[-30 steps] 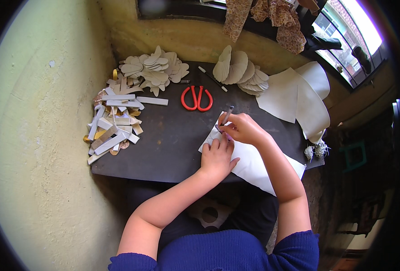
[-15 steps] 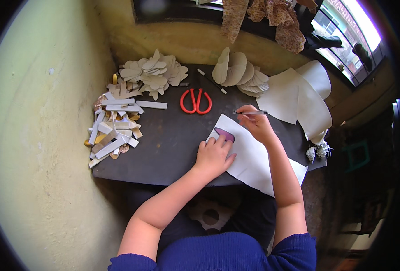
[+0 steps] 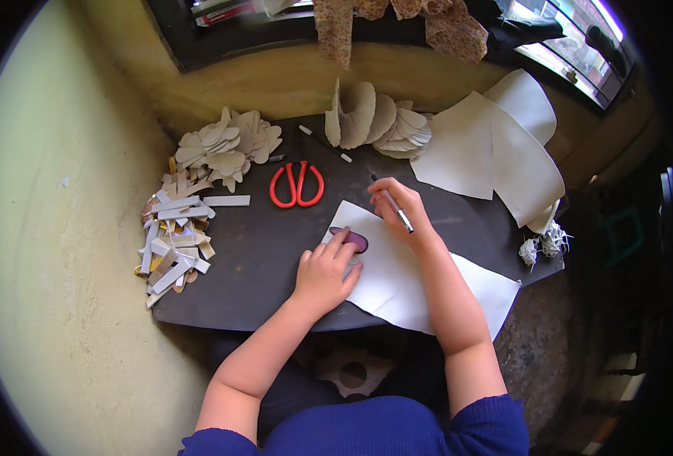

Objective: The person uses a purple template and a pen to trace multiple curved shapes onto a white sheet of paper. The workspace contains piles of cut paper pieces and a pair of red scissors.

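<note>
My left hand [image 3: 323, 277] lies with fingers spread over a small dark purple oval piece [image 3: 358, 242], pressing it against a white sheet [image 3: 466, 285]. The piece sits near the sheet's far left corner. In my right hand [image 3: 406, 204] is a slim pen [image 3: 401, 216], gripped between thumb and fingers above the sheet. Its thin end slants away from me, off the surface. A pair of scissors with red handles [image 3: 301, 184] rests on the dark table [image 3: 253, 266], beyond my left hand.
Piled strips [image 3: 177, 251] line the table's left side by the wall. Cut rounded pieces [image 3: 222, 148] and stacked ovals [image 3: 359, 114] stand at the back, with a black-and-white marker [image 3: 325, 143] between. Large pale sheets [image 3: 496, 144] and crumpled white bundles [image 3: 553, 242] occupy the right.
The pen has turned in my right hand, from lying nearly level to slanting away from me. My left hand still presses the purple piece. The whole view has shifted slightly.
</note>
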The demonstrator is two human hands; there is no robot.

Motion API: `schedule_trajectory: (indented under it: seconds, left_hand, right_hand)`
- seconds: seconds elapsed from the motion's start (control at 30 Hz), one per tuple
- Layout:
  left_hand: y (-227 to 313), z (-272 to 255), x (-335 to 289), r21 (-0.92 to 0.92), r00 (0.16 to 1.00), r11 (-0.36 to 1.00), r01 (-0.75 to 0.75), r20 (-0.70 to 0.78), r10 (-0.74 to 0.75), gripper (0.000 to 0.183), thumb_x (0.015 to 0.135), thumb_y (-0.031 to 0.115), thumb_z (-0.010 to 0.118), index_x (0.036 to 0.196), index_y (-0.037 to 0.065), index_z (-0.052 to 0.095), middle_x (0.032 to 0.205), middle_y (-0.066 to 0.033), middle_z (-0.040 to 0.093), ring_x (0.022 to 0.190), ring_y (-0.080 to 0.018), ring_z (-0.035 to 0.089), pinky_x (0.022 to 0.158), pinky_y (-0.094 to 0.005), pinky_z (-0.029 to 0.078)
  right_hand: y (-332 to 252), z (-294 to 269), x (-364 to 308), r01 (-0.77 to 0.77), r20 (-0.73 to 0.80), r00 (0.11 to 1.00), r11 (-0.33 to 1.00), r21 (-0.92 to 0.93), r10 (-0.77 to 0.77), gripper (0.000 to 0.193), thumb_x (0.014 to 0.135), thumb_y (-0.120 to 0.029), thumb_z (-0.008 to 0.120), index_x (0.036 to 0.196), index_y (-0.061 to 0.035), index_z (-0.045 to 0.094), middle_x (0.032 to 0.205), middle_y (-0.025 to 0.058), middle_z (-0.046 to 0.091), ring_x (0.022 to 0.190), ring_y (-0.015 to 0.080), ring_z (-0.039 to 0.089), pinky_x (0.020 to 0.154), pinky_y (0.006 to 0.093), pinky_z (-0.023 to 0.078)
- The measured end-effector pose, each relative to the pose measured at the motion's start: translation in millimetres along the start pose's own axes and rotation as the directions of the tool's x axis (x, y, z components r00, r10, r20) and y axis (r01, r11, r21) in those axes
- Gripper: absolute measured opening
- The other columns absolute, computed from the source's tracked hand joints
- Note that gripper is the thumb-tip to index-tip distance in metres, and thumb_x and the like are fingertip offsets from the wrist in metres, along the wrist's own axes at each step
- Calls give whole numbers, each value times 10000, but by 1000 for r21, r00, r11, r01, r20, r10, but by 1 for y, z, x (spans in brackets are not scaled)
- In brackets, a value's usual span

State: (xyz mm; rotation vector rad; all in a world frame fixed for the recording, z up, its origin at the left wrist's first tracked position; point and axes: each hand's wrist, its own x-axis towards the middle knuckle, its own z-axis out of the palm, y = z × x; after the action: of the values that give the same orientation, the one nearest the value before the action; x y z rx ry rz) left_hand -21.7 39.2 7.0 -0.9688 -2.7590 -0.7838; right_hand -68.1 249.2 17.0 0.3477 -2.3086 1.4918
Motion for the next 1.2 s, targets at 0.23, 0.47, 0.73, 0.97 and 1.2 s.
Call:
schedule_trajectory:
  seconds: [0.23,0.47,0.73,0.97,1.2]
  left_hand:
    - [8,-23,28,-46,978,995,91,190,-81,381,840,249,677,1175,109,563,1288,-113,560,991,-372,640,801,-461,550]
    - [-1,-44,74,38,889,998,44,454,-56,414,769,188,689,1164,102,595,1113,-124,592,980,-317,635,851,-396,509]
    - [-22,-56,108,-303,754,931,204,655,49,273,844,221,716,1033,44,629,909,-54,625,858,-174,604,797,-310,483]
    - [-58,-30,101,-851,914,336,404,390,-111,164,945,172,646,1015,56,553,900,-22,641,837,-106,629,764,-259,503]
    - [-60,-13,101,-838,893,336,430,449,-22,202,944,186,652,1053,39,564,971,-49,660,844,-120,646,793,-272,514]
  right_hand:
    - [2,-2,1,137,-44,989,988,-67,-140,131,905,33,553,1008,-26,606,805,80,630,702,154,604,666,276,495]
    - [5,-4,6,97,-47,994,990,-102,-102,135,885,39,584,1000,-29,606,802,95,622,685,194,592,660,284,485]
    - [3,0,8,36,-97,994,999,-35,-39,165,851,8,617,1009,-40,608,861,145,644,738,295,644,686,334,509]
    - [-9,3,4,-206,40,978,932,299,204,250,854,-22,633,1098,-24,579,931,105,667,821,192,651,761,315,519]
    - [-9,5,4,-230,79,972,960,162,220,198,886,-22,650,1076,-16,594,909,89,676,833,148,631,786,277,500]
